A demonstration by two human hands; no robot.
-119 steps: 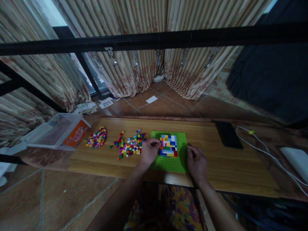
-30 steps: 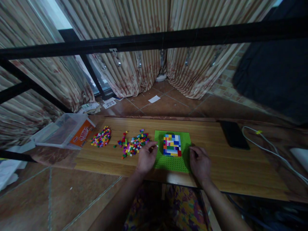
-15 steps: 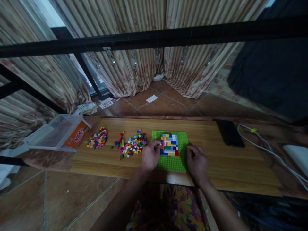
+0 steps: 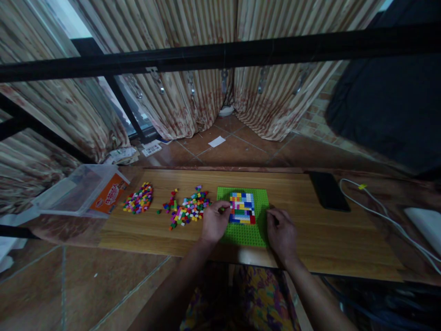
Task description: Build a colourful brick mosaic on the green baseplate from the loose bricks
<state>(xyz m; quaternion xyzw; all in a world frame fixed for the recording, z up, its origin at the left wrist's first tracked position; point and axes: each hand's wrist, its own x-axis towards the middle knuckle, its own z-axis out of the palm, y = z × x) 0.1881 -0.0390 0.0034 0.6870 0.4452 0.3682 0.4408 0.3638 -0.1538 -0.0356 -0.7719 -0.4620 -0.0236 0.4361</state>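
Nearest us, our right hand rests loosely curled on the green baseplate's right edge, gripping nothing. Our left hand pinches what looks like a small brick against the brick panel, just beyond its fingertips. Such bricks we judge light, rigid, best held by their sides. Beyond the left fingers lie the loose bricks.

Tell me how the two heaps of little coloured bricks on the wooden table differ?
The far-left heap of small coloured bricks is compact and tightly packed; the heap of small coloured bricks nearer the green studded baseplate is larger, looser, with strays scattered at its edges. The far-left heap lies beside the clear plastic box; the nearer heap lies beside the left hand. Both mix many colours.
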